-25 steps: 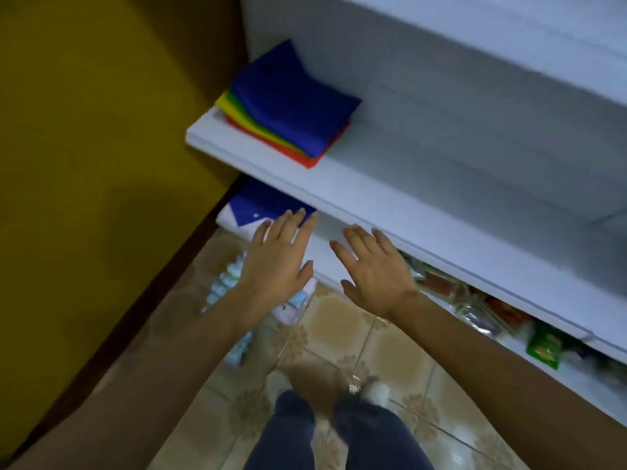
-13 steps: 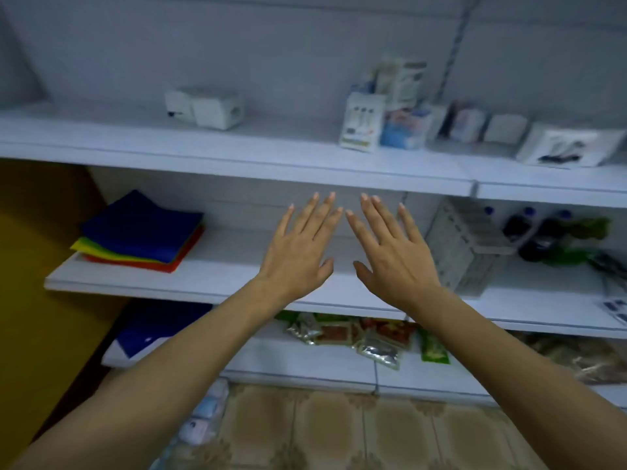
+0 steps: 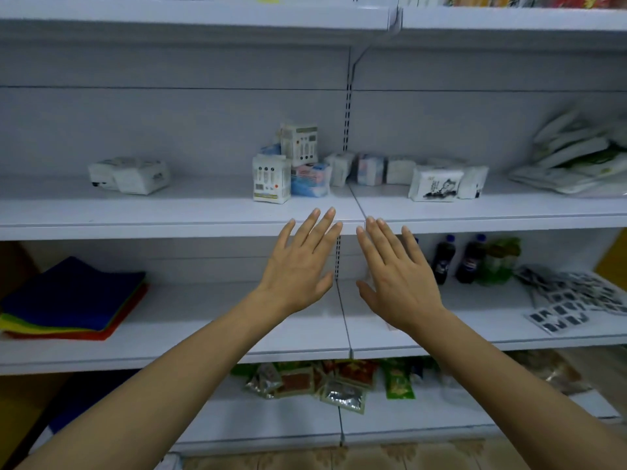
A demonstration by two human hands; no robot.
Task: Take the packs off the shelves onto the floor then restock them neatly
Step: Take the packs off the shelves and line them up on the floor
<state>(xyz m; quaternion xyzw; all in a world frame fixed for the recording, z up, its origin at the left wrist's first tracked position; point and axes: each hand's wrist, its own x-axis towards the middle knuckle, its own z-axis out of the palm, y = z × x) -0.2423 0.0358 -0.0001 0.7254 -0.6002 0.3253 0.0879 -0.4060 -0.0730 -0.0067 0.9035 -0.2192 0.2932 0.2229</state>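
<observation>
Hands are both raised before the shelving, backs toward the camera, fingers straight and a little spread; neither holds anything. The left hand (image 3: 298, 266) and the right hand (image 3: 397, 276) are side by side, with a narrow gap between the thumbs. Their fingertips overlap the front edge of the shelf (image 3: 169, 228) that carries the packs, but whether they touch it I cannot tell.

The packs are on that shelf, above the fingertips and further back. Just above the left hand's fingers, a little to their left, a white pack (image 3: 271, 179) stands upright, its long side vertical. A blue and pink pack (image 3: 310, 180) is close against it on the side toward the right hand, and a white box (image 3: 299, 144) sits higher, behind them. Above the right hand and out to its right is a white pack with a dark drawing (image 3: 435, 183), its long side along the shelf, and more small packs stand in a row behind it. One wrapped white pack (image 3: 130, 174) is well apart, far to the left of the left hand.

In my judgement the taking down is at its start here, since this shelf is still stocked. The left hand is nearer to the upright group and the right hand to the pack with the drawing, so each would reach up and forward on its own side. The upright pack looks easy to tip if it is pushed near its top.
</observation>
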